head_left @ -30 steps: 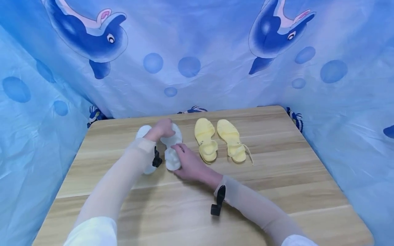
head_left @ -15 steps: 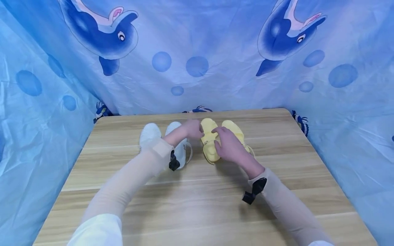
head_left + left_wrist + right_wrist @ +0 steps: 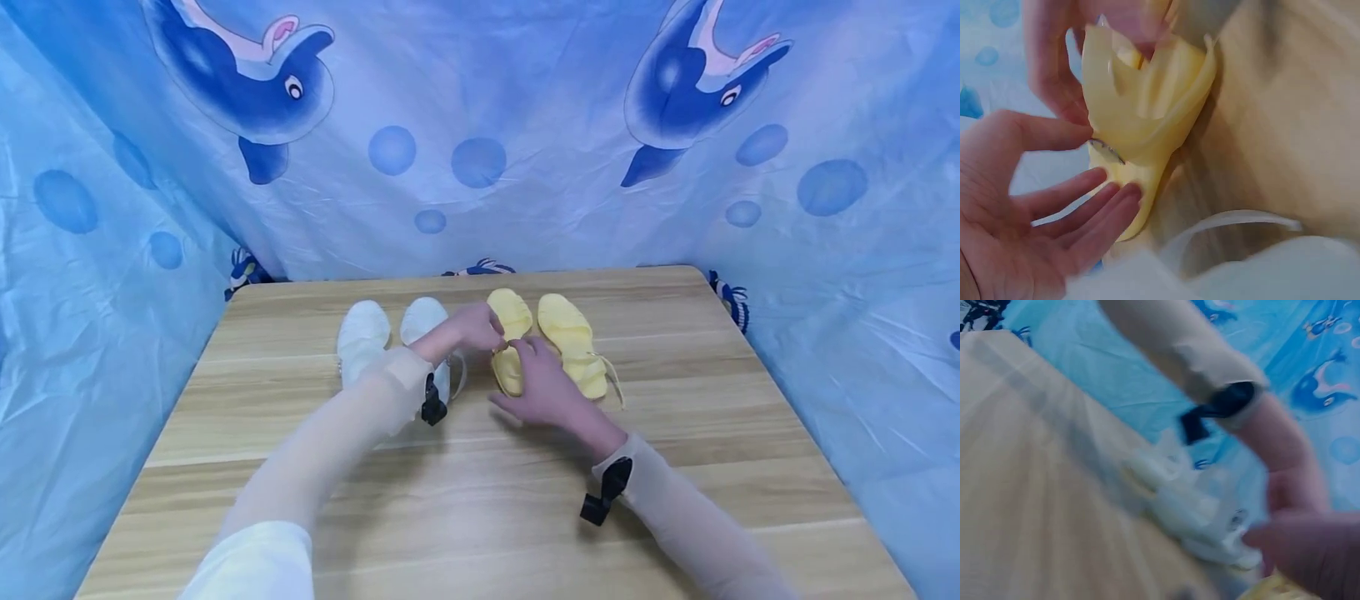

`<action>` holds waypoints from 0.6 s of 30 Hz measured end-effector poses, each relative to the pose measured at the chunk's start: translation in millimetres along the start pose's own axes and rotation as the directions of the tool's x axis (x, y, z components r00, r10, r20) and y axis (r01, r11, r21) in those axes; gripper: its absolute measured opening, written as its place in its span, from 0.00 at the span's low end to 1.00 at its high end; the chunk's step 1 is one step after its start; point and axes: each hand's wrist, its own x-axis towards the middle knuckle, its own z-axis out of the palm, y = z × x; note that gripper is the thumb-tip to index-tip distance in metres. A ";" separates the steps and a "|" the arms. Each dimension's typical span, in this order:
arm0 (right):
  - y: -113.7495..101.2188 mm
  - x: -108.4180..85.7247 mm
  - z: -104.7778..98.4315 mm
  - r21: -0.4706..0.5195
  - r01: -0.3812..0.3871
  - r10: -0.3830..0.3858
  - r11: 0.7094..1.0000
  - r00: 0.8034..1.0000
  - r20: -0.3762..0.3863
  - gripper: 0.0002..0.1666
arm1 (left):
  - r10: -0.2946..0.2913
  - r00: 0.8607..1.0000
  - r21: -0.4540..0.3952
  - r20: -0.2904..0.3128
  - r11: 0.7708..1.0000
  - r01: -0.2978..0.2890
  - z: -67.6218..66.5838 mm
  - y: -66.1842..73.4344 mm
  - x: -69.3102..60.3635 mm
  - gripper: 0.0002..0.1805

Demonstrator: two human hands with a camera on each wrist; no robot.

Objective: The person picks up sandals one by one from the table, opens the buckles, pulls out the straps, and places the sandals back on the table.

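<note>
Two pairs of strappy sandals stand on the table in the head view. My left hand [image 3: 474, 327] reaches over the right white sandal [image 3: 422, 317] to the left yellow sandal [image 3: 510, 312]. In the left wrist view its thumb and straight fingers lie apart, touching the yellow sandal beside the metal buckle [image 3: 1106, 150]. My right hand [image 3: 553, 390] is over the same sandal's heel half, thumb spread out near the heel. Its grip is partly hidden. The right yellow sandal [image 3: 566, 323] lies beside that hand, its strap hanging loose to the right.
The left white sandal [image 3: 363, 333] is partly covered by my left forearm. A blue dolphin-print curtain [image 3: 420, 108] closes off the back and sides of the wooden table [image 3: 480, 517]. Dark patterned cloth bits [image 3: 247, 271] show at the table's far edge.
Both hands have gone right from the white sandals to the left yellow sandal. Since half a second ago the right hand has shifted left and nearer, showing the right yellow sandal; fingertips now meet.
</note>
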 end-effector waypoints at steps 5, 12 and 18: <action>1.6 3.4 22.1 -0.031 0.024 -0.027 0.999 0.994 -0.109 0.55 | -0.076 0.984 -0.034 -0.161 0.997 0.072 -1.0 -3.3 24.2 0.31; 3.3 4.5 29.1 -0.006 0.035 -0.036 0.999 0.985 -0.170 0.49 | -0.110 0.992 0.147 -0.067 0.982 0.119 0.9 -3.6 35.5 0.32; 4.5 -9.1 19.3 -0.002 0.043 -0.042 0.999 0.978 -0.205 0.48 | -0.092 0.994 0.084 -0.052 0.992 0.096 -2.7 4.5 29.5 0.31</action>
